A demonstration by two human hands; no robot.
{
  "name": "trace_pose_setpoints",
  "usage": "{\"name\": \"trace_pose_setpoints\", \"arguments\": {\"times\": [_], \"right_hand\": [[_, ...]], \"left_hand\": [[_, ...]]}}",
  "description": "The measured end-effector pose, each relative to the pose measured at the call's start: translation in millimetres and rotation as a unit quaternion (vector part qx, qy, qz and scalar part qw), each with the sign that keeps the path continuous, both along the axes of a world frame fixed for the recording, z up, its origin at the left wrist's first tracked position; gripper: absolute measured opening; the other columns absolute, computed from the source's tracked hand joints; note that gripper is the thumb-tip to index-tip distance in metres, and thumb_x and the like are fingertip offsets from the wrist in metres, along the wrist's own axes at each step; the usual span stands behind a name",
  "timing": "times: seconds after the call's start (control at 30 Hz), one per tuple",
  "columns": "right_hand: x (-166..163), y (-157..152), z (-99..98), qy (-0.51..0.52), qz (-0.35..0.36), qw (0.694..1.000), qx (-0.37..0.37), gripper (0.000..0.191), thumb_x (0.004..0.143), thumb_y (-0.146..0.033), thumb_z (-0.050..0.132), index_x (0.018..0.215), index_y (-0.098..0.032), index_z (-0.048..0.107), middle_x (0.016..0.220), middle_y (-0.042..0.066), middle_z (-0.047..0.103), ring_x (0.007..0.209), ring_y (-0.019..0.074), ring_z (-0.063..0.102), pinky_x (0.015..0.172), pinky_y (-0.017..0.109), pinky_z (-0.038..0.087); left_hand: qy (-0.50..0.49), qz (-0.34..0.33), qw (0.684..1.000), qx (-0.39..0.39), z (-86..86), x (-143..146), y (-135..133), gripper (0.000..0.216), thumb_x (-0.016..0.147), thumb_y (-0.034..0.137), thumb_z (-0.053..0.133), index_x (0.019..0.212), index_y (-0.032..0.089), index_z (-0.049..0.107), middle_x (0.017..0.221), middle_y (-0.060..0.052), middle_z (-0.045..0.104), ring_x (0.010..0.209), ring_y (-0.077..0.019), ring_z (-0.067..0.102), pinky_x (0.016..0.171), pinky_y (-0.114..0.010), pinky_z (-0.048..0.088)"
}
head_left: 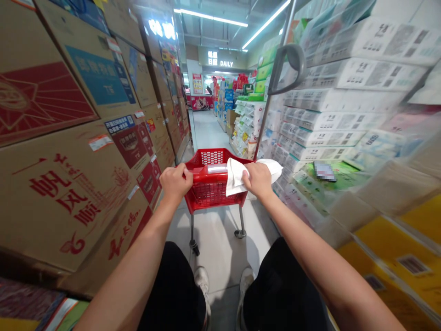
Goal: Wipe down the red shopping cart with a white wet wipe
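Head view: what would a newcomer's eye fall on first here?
The bright red shopping cart stands out first, at the centre of the aisle, with the left hand gripping its handle at the left end. At the handle's right end, the right hand holds a soft white item, cloth or paper. Next come the stacked cardboard boxes with red print along the left side.

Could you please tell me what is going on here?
In a store aisle, a person's left hand is closed on the left end of the handle of a red cart. The right hand is at the other end, its grip on what looks like a white cloth draped there. Boxes are stacked along the left side, and white packs along the right.
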State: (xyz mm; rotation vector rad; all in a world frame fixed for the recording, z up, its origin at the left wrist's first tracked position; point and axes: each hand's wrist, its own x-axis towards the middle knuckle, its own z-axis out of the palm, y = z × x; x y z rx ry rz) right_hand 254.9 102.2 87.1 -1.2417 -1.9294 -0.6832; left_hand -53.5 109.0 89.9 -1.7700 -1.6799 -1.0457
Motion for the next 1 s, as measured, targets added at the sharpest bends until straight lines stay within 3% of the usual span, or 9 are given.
{"name": "trace_pose_setpoints", "arguments": {"times": [0.17,0.4,0.53,0.67,0.8,1.0], "right_hand": [[30,7,1.4,0.029,-0.006,0.999,-0.017,0.034,0.099,-0.035,0.036,0.095,-0.019,0.066,0.089,0.01,0.066,0.089,0.026,0.054,0.085,0.038,0.037],[-2,-11,-2.9,0.024,0.024,0.999,-0.014,0.032,0.095,-0.038,0.044,0.108,-0.018,0.064,0.098,0.012,0.065,0.093,0.0292,0.052,0.089,0.043,0.037],[21,6,0.3,0.025,0.063,0.997,-0.034,0.031,0.095,-0.041,0.042,0.091,-0.02,0.065,0.083,0.01,0.063,0.082,0.026,0.054,0.08,0.039,0.038],[37,21,1.9,0.107,0.108,0.987,-0.049,0.036,0.098,-0.036,0.032,0.078,-0.022,0.059,0.077,0.008,0.061,0.077,0.0233,0.055,0.072,0.035,0.039],[12,8,-3.4,0.128,0.085,0.988,0.004,0.031,0.096,-0.036,0.038,0.083,-0.021,0.061,0.083,0.01,0.064,0.085,0.0252,0.056,0.079,0.037,0.041],[-25,-13,-8.4,0.091,0.078,0.992,0.025,0.03,0.094,-0.037,0.043,0.085,-0.02,0.065,0.079,0.008,0.065,0.08,0.0253,0.055,0.082,0.04,0.04]], "left_hand": [[-0.012,-0.012,1.0,-0.014,1.0,4,0,0.018,0.084,0.029,0.047,0.073,0.022,0.059,0.064,-0.006,0.056,0.067,-0.0226,0.052,0.062,-0.033,0.018],[-0.032,0.007,0.999,-0.021,3.2,-7,-2,0.019,0.084,0.028,0.047,0.073,0.021,0.06,0.067,-0.007,0.06,0.071,-0.0231,0.055,0.064,-0.034,0.023],[-0.01,0.003,0.999,-0.031,1.9,-19,-1,0.018,0.084,0.027,0.047,0.073,0.021,0.06,0.066,-0.006,0.059,0.072,-0.0218,0.057,0.065,-0.033,0.026],[-0.026,-0.002,0.999,-0.027,1.5,-18,-2,0.018,0.083,0.028,0.047,0.07,0.021,0.058,0.064,-0.005,0.058,0.07,-0.0207,0.055,0.066,-0.032,0.027],[-0.036,0.01,0.999,-0.023,1.5,-24,3,0.016,0.083,0.029,0.048,0.069,0.022,0.055,0.064,-0.004,0.057,0.07,-0.0208,0.055,0.066,-0.032,0.027],[-0.023,-0.011,0.999,-0.034,2.3,-60,14,0.021,0.089,0.024,0.039,0.073,0.022,0.053,0.074,-0.007,0.061,0.079,-0.0225,0.057,0.076,-0.033,0.035]]}}
